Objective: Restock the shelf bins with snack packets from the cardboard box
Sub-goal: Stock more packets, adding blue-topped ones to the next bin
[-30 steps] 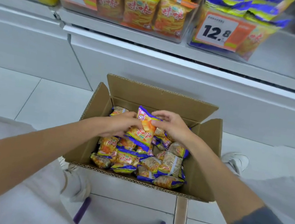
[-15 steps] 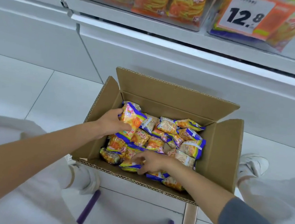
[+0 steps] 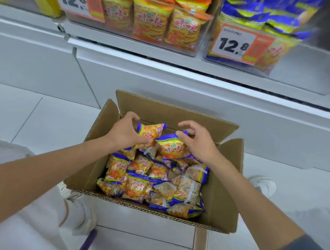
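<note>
left hand (image 3: 123,131): grip clenched on a snack packet (image 3: 150,132) over the cardboard box (image 3: 174,110), far end. right hand (image 3: 200,144): grip pinching a second packet (image 3: 171,147) alongside. loose packets (image 3: 136,187) fill the box.

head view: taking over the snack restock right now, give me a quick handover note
Left hand grips one blue-edged packet. Right hand pinches the top of a second packet. Both are over the cardboard box on the floor.
The box holds many more packets.
Done: two packets picked up.
Left: probably lift them into the blue-packet bin above, then repeat.
</note>
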`<act>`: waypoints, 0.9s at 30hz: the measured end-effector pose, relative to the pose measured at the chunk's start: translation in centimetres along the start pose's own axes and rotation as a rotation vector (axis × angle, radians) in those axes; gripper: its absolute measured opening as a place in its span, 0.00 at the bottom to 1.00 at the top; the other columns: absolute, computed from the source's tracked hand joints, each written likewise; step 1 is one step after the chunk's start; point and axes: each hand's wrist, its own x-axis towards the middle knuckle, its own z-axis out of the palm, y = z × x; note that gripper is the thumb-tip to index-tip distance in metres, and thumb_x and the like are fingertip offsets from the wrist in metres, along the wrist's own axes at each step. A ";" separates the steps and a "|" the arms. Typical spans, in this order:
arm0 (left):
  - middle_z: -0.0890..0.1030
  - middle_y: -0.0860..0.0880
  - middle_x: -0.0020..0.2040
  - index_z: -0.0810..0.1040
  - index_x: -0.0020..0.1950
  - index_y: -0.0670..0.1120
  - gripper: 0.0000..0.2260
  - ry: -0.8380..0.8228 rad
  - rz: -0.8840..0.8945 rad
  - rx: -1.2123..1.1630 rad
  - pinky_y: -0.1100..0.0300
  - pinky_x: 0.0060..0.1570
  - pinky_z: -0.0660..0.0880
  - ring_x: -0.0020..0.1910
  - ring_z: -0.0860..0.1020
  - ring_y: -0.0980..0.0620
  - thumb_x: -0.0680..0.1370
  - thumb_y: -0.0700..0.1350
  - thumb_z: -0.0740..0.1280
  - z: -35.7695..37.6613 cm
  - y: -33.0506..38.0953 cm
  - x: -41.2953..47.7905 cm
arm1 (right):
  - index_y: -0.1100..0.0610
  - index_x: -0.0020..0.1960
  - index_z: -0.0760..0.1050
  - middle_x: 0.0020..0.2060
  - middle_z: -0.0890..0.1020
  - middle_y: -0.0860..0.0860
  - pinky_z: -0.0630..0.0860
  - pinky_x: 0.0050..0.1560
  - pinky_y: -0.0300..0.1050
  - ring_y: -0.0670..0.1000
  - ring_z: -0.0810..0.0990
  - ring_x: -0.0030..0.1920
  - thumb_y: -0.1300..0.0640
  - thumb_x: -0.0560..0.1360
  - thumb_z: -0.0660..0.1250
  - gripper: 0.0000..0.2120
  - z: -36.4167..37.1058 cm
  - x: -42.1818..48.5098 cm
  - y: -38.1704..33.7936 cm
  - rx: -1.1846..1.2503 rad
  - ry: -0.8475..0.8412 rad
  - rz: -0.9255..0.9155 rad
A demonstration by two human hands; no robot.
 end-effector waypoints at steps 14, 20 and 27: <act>0.84 0.55 0.50 0.77 0.55 0.54 0.10 -0.303 0.228 -0.242 0.58 0.42 0.81 0.49 0.82 0.58 0.75 0.51 0.72 -2.8 15.7 -4.7 | 0.52 0.43 0.79 0.34 0.83 0.54 0.74 0.36 0.41 0.44 0.79 0.34 0.54 0.75 0.71 0.04 -9.6 -2.7 -12.3 0.144 0.300 -0.203; 0.82 0.46 0.56 0.67 0.64 0.46 0.26 -0.246 0.234 -0.280 0.56 0.45 0.82 0.49 0.83 0.52 0.72 0.47 0.76 -4.3 20.7 -4.2 | 0.49 0.69 0.71 0.60 0.80 0.43 0.77 0.57 0.38 0.40 0.78 0.60 0.49 0.68 0.77 0.31 -15.2 -4.8 -12.0 0.162 0.020 -0.164; 0.81 0.50 0.50 0.74 0.66 0.51 0.27 -0.190 0.530 -0.123 0.65 0.35 0.78 0.39 0.82 0.57 0.70 0.44 0.77 -4.6 31.9 -2.9 | 0.53 0.63 0.73 0.49 0.85 0.48 0.79 0.50 0.43 0.45 0.84 0.49 0.63 0.69 0.77 0.25 -21.8 -3.9 -13.9 0.303 0.135 -0.196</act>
